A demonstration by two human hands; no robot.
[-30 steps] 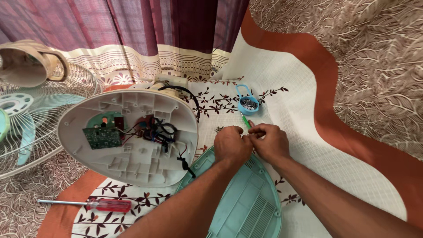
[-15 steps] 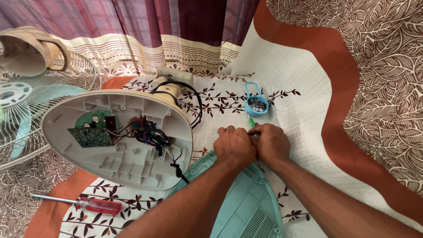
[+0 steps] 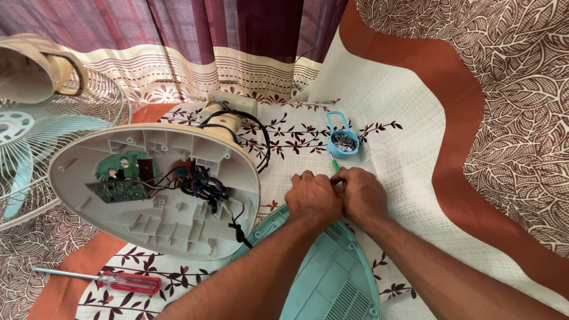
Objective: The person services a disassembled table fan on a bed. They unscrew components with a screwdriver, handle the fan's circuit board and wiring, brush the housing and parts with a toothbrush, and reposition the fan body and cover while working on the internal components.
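Observation:
My left hand point(image 3: 314, 198) and my right hand point(image 3: 363, 195) are pressed together at the far end of a teal plastic cover point(image 3: 332, 278) that lies on the mat. Out of my right hand's closed fingers sticks a thin green tool point(image 3: 335, 165), its tip pointing away from me. What my left hand's curled fingers grip is hidden. To the left lies an opened beige fan base point(image 3: 154, 189), with a green circuit board point(image 3: 118, 181) and a tangle of wires point(image 3: 201, 184) showing inside.
A small blue container point(image 3: 342, 142) of metal screws sits just beyond my hands. A red-handled screwdriver point(image 3: 118, 280) lies at the near left. A fan cage with teal blades point(image 3: 41, 142) and a beige motor housing point(image 3: 35, 71) stand at the far left. Curtains hang behind.
My hands have stayed clasped together on the teal cover's end. The view has shifted slightly; the fan base and blue container hold their places on the mat.

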